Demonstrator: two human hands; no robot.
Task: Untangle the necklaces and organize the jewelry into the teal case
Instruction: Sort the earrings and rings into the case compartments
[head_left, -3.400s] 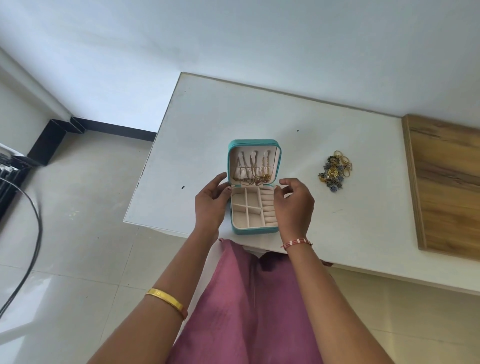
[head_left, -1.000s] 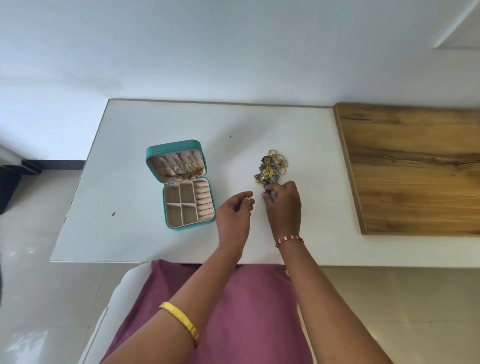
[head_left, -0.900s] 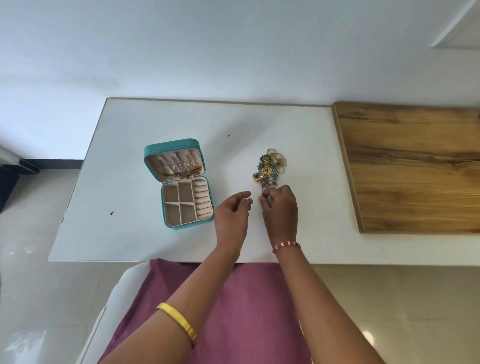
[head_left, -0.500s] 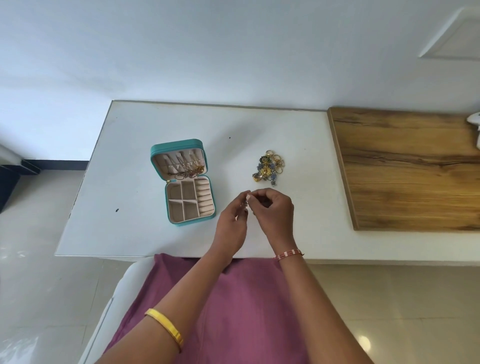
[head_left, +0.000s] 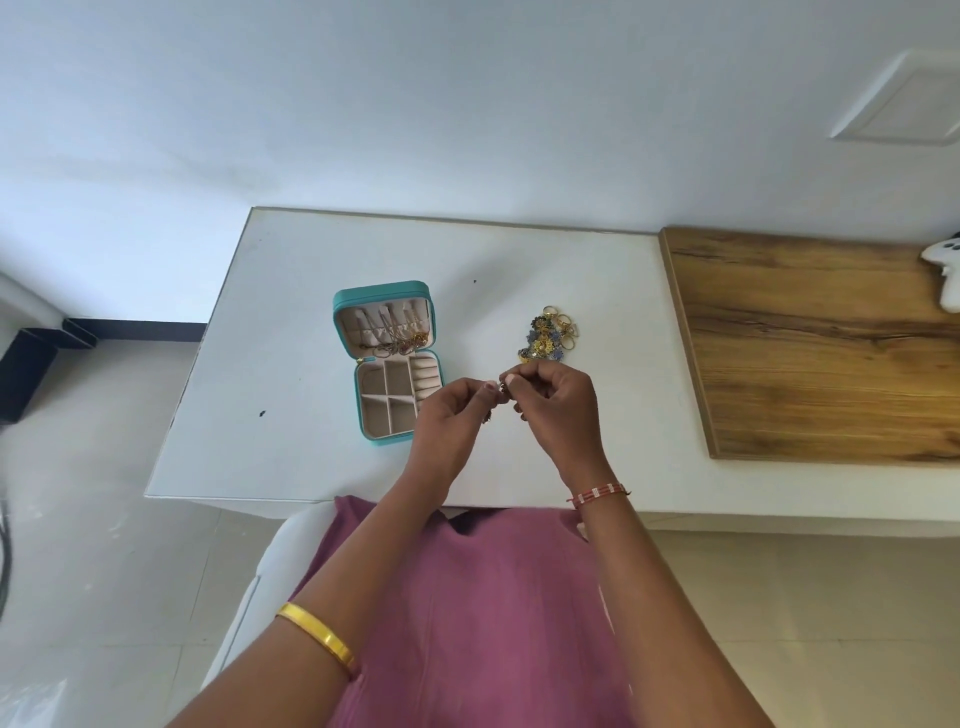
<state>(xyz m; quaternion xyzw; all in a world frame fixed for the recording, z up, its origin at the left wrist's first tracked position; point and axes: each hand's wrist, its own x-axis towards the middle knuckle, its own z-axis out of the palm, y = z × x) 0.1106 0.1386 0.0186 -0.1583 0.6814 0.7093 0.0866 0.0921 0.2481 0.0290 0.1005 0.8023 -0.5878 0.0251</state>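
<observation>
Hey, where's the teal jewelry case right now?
The open teal jewelry case sits on the white table, just left of the left hand, with the loose jewelry pile farther right.

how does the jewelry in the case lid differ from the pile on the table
The jewelry in the case lid is thin gold chains hung in a row inside the open teal case; the loose pile lies heaped on the white table, outside any holder. The lid pieces look mostly gold; the pile mixes gold rings with blue flower-like pieces. Both are gold-toned, and neither hand touches them.
</observation>
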